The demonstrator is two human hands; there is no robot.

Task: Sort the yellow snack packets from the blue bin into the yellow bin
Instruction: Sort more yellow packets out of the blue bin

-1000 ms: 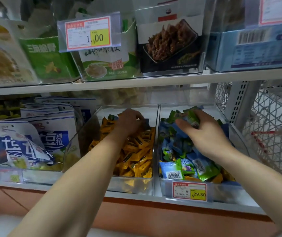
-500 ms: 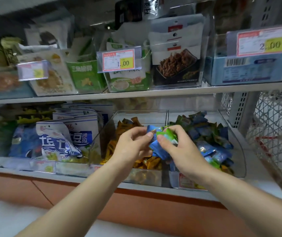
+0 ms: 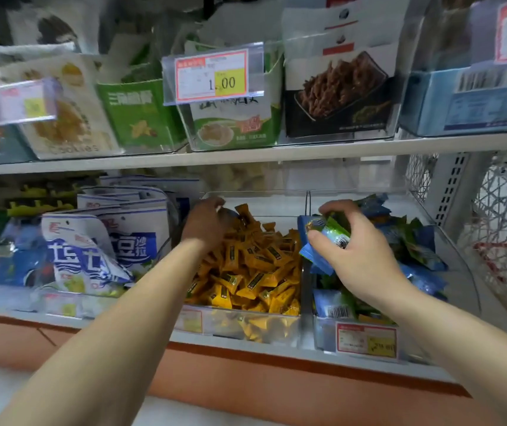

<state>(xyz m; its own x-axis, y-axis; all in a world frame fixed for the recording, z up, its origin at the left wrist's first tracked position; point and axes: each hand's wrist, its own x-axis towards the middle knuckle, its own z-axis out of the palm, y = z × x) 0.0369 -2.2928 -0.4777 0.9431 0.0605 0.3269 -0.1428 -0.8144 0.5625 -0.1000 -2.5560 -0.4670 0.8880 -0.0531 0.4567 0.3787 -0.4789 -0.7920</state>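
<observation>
Two clear plastic bins stand side by side on the lower white shelf, touching along a shared divider. The yellow bin, on the left, is heaped with small yellow foil snack packets. The blue bin, on the right, is filled with blue and green foil packets.

The right hand hovers over the left edge of the blue bin, just beside the divider. Its fingers are curled round a small clutch of green and blue packets, held clear of the heap; no yellow one shows in that clutch. The left hand is at the back left corner of the yellow bin, in shadow, with its fingers bent down toward the pile. Whether they hold anything cannot be told.

What is left to sort shows only as slivers of yellow wrapper, low at the front of the blue bin, under the blue and green packets and just behind the red-and-yellow price label. These slivers lie below the right hand's fingers and toward the person. Too little shows to tell their long axis.

The right hand is much the nearer, since the left is a whole bin away. The coming move probably calls for the right hand to shed its clutch, dig down at the front wall, then carry leftward over the divider.
</observation>
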